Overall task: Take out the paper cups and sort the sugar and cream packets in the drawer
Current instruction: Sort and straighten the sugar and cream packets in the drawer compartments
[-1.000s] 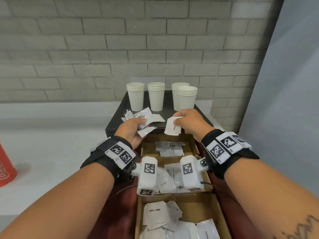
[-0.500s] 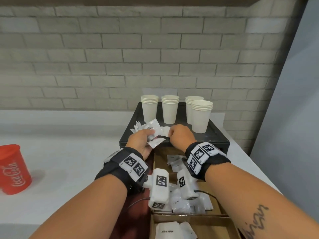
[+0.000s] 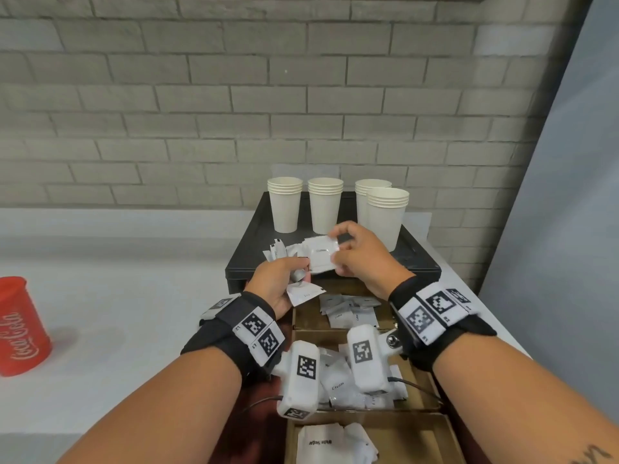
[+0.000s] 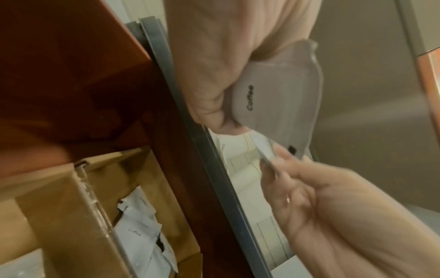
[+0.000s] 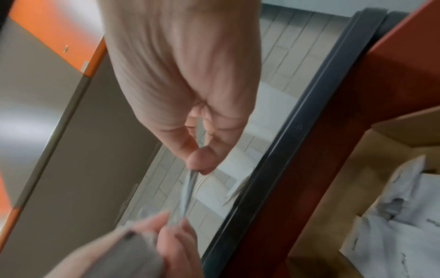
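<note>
Head view shows the right hand [image 3: 360, 259] pinching one flat white paper packet [image 3: 321, 257] above the black tray [image 3: 418, 259], while the left hand [image 3: 279, 284] clutches a crumpled bunch of white packets [image 3: 303, 293] over the open cardboard-divided drawer [image 3: 420, 395], where a loosened grip could drop them into wrong compartments.

White paper cups [image 3: 285, 204] on a black tray [image 3: 415, 262], white packets [image 3: 321, 259], red cup [image 3: 20, 329], grey brick wall [image 3: 234, 95]

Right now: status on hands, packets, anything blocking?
Left hand grips Coffee packet. Right hand pinches white packet. Paper cups out on black tray. Nothing blocking.
</note>
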Motion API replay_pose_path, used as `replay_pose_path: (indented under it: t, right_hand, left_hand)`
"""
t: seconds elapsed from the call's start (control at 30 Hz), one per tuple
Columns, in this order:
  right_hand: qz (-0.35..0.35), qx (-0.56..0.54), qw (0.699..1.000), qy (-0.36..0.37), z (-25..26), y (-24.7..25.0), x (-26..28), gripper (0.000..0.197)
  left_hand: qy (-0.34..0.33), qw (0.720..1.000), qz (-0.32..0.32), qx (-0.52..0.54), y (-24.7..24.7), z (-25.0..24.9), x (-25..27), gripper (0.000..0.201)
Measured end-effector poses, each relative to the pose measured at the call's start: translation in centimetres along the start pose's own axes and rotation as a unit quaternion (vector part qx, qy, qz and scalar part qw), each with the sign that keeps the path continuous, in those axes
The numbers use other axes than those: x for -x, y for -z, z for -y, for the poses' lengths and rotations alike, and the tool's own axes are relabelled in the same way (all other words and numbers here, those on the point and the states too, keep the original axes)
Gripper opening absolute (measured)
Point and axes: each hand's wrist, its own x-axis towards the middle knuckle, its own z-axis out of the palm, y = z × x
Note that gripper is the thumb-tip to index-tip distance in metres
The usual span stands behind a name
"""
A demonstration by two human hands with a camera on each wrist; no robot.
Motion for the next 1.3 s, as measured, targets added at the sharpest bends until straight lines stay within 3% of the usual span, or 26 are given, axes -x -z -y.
replay_pose_path:
  t: [0.13, 0.2, 0.27, 0.33, 0.4, 0.5, 0.6, 0.7, 0.87, 0.97, 1.1, 1.2, 1.3]
  right_hand:
    - [0.077, 0.023, 0.991, -0.109, -1.7, 1.5, 1.6, 0.022]
    - [0.074, 0.069, 0.983, -0.154, -3.1, 1.6, 1.8, 0.019]
    - [0.04, 0.163, 0.976, -0.14, -4.0, 1.6, 1.9, 0.016]
    - [0.045, 0.198, 0.97, -0.133, -3.7, 1.4, 2.5, 0.031]
    - [0.094, 0.088, 0.981, -0.145, -3.1, 0.9, 3.2, 0.042]
    - [0.152, -0.06, 0.98, -0.117, -1.9, 0.0, 4.1, 0.025]
    - [0.091, -0.038, 0.993, -0.066, -1.7, -0.3, 3.9, 0.017]
    - [0.054, 0.016, 0.996, -0.074, -2.2, 0.5, 3.6, 0.018]
    - [-0.004, 0.021, 0.986, -0.166, -4.7, 1.5, 3.0, 0.014]
    - [0.035, 0.076, 0.987, -0.135, -4.5, 1.1, 3.4, 0.014]
    - [0.103, -0.03, 0.991, -0.085, -2.9, 0.4, 3.8, 0.027]
    - [0.094, 0.028, 0.994, -0.044, -2.7, 0.1, 3.7, 0.039]
    - [0.077, 0.014, 0.996, -0.038, -3.0, -0.1, 3.8, 0.038]
  left_hand:
    - [-0.022, 1.0, -0.014, -0.013, 0.1, -0.2, 0.0, 0.012]
    - [-0.04, 0.999, -0.012, -0.025, -0.1, -0.1, 0.3, 0.013]
    - [-0.06, 0.997, -0.003, -0.037, -0.4, 0.2, 0.7, 0.013]
    - [-0.079, 0.996, 0.008, -0.051, -0.7, 0.6, 0.9, 0.015]
    - [-0.092, 0.993, 0.019, -0.065, -0.9, 1.0, 0.9, 0.019]
    - [-0.113, 0.991, 0.034, -0.068, -1.4, 1.5, 1.1, 0.021]
    - [-0.119, 0.99, 0.055, -0.054, -1.8, 1.6, 1.5, 0.018]
    - [-0.1, 0.994, 0.04, -0.032, -1.6, 1.5, 1.4, 0.017]
    - [-0.001, 0.999, 0.045, 0.028, -0.7, 1.2, 1.7, 0.02]
    - [0.043, 0.997, 0.062, -0.001, -0.3, 1.8, 1.9, 0.034]
    - [0.098, 0.988, 0.106, -0.052, -0.3, 2.6, 2.4, 0.033]
    - [0.105, 0.986, 0.118, -0.052, -0.2, 2.7, 2.5, 0.035]
    - [0.11, 0.985, 0.117, -0.055, -0.2, 2.4, 2.7, 0.031]
